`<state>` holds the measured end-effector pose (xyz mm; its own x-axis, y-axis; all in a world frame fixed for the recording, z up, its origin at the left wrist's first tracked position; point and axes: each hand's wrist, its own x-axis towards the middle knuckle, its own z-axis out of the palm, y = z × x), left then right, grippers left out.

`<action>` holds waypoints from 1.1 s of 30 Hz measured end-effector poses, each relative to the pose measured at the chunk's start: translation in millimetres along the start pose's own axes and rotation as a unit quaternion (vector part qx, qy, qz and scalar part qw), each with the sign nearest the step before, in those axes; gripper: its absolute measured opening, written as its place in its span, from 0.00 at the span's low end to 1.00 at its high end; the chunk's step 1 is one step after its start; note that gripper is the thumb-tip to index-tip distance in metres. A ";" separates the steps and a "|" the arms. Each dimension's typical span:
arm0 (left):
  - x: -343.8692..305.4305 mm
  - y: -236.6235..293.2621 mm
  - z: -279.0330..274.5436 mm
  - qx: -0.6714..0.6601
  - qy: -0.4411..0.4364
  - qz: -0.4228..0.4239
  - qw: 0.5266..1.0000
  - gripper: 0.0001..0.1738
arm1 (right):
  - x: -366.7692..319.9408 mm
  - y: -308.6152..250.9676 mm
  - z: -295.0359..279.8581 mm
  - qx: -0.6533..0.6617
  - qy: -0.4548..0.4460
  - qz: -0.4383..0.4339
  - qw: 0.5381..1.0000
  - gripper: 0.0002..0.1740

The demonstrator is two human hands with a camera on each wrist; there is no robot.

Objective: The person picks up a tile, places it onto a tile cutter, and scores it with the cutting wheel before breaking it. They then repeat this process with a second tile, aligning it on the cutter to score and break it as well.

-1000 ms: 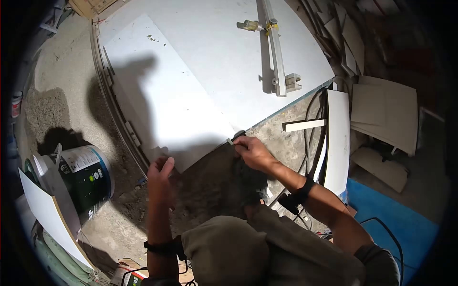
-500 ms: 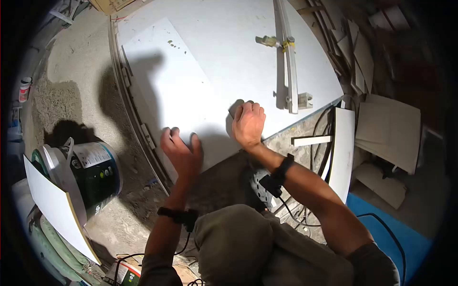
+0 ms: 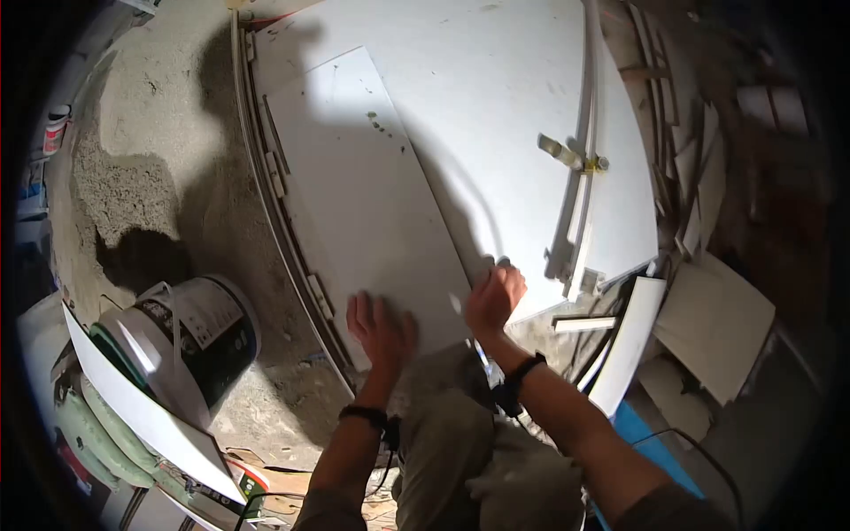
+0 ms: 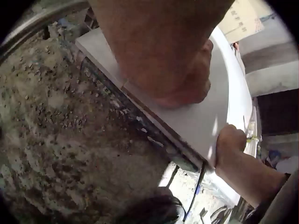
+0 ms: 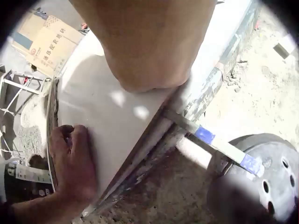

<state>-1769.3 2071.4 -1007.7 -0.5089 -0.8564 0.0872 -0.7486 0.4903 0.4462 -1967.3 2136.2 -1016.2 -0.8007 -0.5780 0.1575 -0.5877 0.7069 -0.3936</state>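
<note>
A long white board (image 3: 372, 195) lies on a larger white sheet (image 3: 513, 97). My left hand (image 3: 381, 332) rests on its near left part, fingers spread and lying on the surface; the left wrist view shows the board's edge (image 4: 161, 121) beneath it. My right hand (image 3: 494, 296) is at the board's right long edge, close to the near corner, with its fingers bent. In the right wrist view its fingers are hidden behind the wrist, and I cannot tell what they hold.
A metal straightedge bar (image 3: 580, 221) with a yellow-marked fitting lies on the sheet's right side. A bucket (image 3: 199, 323) lies tipped at left, beside a leaning white panel (image 3: 150, 411). Board offcuts (image 3: 717, 327) are stacked at right. A round disc with holes (image 5: 268, 175) sits below the edge.
A second ago my right hand pinched a small pale piece at the board's near corner; it has since moved onto the board's right edge. My left hand has come onto the board. The view has shifted.
</note>
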 end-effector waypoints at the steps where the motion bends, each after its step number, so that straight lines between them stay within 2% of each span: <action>1: -3.0 -4.1 1.2 0.004 -0.004 0.005 1.000 0.37 | -1.5 4.8 4.0 0.029 -0.014 -0.018 0.999 0.05; 2: 6.4 -10.1 8.1 0.008 0.011 0.017 1.000 0.37 | 1.6 3.2 5.6 0.001 -0.024 -0.010 1.000 0.04; 4: 1.0 -5.1 1.7 -0.003 0.013 0.027 1.000 0.37 | 1.6 6.0 2.7 0.053 -0.023 -0.028 0.998 0.04; 6: -8.4 -4.2 -1.2 -0.009 0.007 0.030 0.999 0.36 | 2.2 1.7 -8.0 0.027 -0.062 -0.014 0.998 0.07; 9: -0.9 0.0 2.6 0.007 0.001 -0.004 1.000 0.36 | -1.0 -15.4 -5.5 0.038 -0.022 -0.025 0.999 0.07; 11: 5.1 1.4 2.8 0.000 0.015 0.004 1.000 0.36 | -2.6 -23.3 -9.0 -0.065 -0.024 0.124 0.990 0.08; 12: 0.0 4.0 -1.9 -0.007 0.013 0.005 1.000 0.36 | -7.7 -20.7 -12.5 -0.069 -0.026 0.130 0.989 0.08; 14: 4.2 0.5 -1.6 -0.006 0.011 0.015 1.000 0.36 | -6.8 -18.5 -6.7 -0.091 -0.006 0.101 0.991 0.10; 17: -3.6 -0.6 0.5 0.010 -0.004 0.000 1.000 0.40 | -5.9 -16.1 -9.0 -0.094 -0.028 0.094 0.991 0.10; 23: -7.6 -7.3 6.8 0.017 -0.007 -0.014 1.000 0.37 | -5.3 -12.7 -3.9 -0.062 -0.015 0.082 0.995 0.10; 24: -2.3 -12.9 8.5 0.017 0.002 -0.006 1.000 0.37 | -3.4 -10.9 1.6 -0.103 -0.033 0.065 0.992 0.12; 25: 4.6 -18.0 16.4 -0.008 0.034 0.009 0.999 0.36 | 5.9 -6.7 16.0 -0.081 -0.018 0.030 0.996 0.12; 26: -4.3 -14.3 12.1 -0.043 0.037 0.019 0.998 0.35 | -1.7 -3.8 3.9 -0.080 -0.021 0.010 0.997 0.13; 27: -4.4 -14.2 0.2 -0.052 0.004 0.026 0.998 0.38 | -8.4 -1.6 5.2 -0.048 -0.024 0.057 0.997 0.12; 28: -11.1 -13.8 6.4 -0.035 0.005 0.004 0.999 0.41 | -7.7 -4.1 -0.4 -0.058 -0.057 0.070 0.994 0.11; 29: -20.7 -11.9 -1.5 -0.023 -0.003 0.001 1.000 0.43 | -15.9 -5.5 -2.4 -0.073 -0.051 0.076 0.993 0.11; 31: 6.9 -13.9 9.5 -0.009 0.027 0.015 0.999 0.44 | -8.3 -8.6 0.2 -0.045 -0.018 0.041 0.998 0.10; 32: 4.8 -11.2 5.4 -0.012 -0.001 0.004 1.000 0.44 | -8.3 -8.3 0.8 -0.060 -0.003 0.030 0.998 0.09; 33: -7.5 -7.4 -4.9 -0.015 -0.040 -0.010 0.999 0.44 | -11.9 -8.4 -2.8 -0.058 -0.032 0.048 0.997 0.09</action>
<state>-1757.9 2073.4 -1007.3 -0.5268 -0.8499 0.0065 -0.7465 0.4663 0.4747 -1953.1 2138.3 -1012.2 -0.8466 -0.5282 0.0649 -0.5219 0.8003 -0.2951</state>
